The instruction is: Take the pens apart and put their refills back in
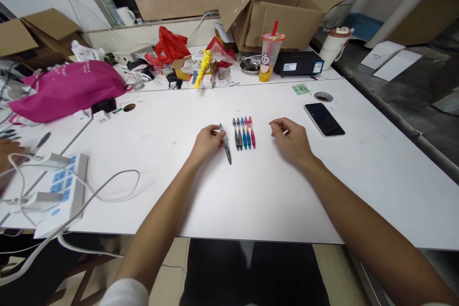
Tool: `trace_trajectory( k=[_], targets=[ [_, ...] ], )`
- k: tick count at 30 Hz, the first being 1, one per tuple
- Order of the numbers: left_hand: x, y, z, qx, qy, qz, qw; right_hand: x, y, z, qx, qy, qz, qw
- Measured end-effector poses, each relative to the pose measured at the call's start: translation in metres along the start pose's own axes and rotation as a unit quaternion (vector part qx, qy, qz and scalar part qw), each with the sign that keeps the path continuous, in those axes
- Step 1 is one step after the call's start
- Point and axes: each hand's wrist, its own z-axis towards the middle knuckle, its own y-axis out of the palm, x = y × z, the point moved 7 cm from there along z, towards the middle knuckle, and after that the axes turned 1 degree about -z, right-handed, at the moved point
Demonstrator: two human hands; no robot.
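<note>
My left hand [208, 142] is closed on a black and grey click pen [225, 146], gripping its upper part between thumb and fingers. The pen slants with its lower end toward me. Just to its right, several similar pens lie side by side in a neat row: grey-black pens [237, 135], blue pens [246, 135] and a pink-red pen [252, 134]. My right hand [292, 139] rests on the white table right of the row, apart from the pens. Its fingers are loosely curled, with nothing visible in them.
A black phone [324, 119] lies right of my right hand. At the back stand a drink cup [267, 60], a black box [299, 63] and a cardboard box [283, 21]. Leftward are a pink bag [75, 88], a power strip [66, 191] with cables, and another person's hand [9, 155].
</note>
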Motion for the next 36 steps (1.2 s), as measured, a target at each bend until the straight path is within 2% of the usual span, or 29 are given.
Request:
trace_trajectory(
  k=[4, 7, 10, 13, 16, 19, 22, 24, 26, 29, 32, 36],
  targets=[
    [0.0, 0.007, 0.034, -0.019, 0.035, 0.066, 0.997, 0.01, -0.022, 0.014, 0.057, -0.046, -0.134, 0.988],
    [0.01, 0.011, 0.046, 0.012, 0.074, 0.099, 0.992, 0.027, -0.039, 0.027, 0.071, -0.016, -0.199, 0.977],
    [0.02, 0.018, 0.046, 0.013, 0.062, 0.201, 0.978, 0.047, -0.061, 0.038, 0.092, 0.031, -0.256, 0.962],
    [0.028, 0.028, 0.04, -0.015, 0.035, 0.325, 0.945, 0.066, -0.079, 0.043, 0.088, 0.073, -0.303, 0.946],
    [0.034, 0.032, 0.036, -0.02, 0.025, 0.353, 0.935, 0.079, -0.089, 0.044, 0.071, 0.095, -0.34, 0.933],
    [0.035, 0.034, 0.035, -0.012, 0.03, 0.344, 0.938, 0.078, -0.092, 0.043, 0.082, 0.082, -0.361, 0.925],
    [0.033, 0.032, 0.035, -0.004, 0.033, 0.329, 0.944, 0.055, -0.081, 0.038, 0.104, 0.023, -0.355, 0.929],
    [0.033, 0.03, 0.033, 0.003, 0.039, 0.311, 0.95, 0.036, -0.061, 0.032, 0.071, -0.002, -0.326, 0.943],
    [0.034, 0.028, 0.029, 0.01, 0.047, 0.285, 0.957, 0.023, -0.032, 0.025, -0.017, 0.032, -0.28, 0.959],
    [0.033, 0.024, 0.018, 0.022, 0.054, 0.235, 0.97, 0.005, 0.012, 0.014, -0.127, 0.076, -0.257, 0.955],
    [0.031, 0.02, 0.002, 0.033, 0.071, 0.202, 0.976, -0.002, 0.039, 0.011, -0.171, 0.101, -0.272, 0.941],
    [0.026, 0.018, -0.02, 0.036, 0.085, 0.143, 0.985, -0.002, 0.052, 0.016, -0.201, 0.119, -0.299, 0.925]
  ],
)
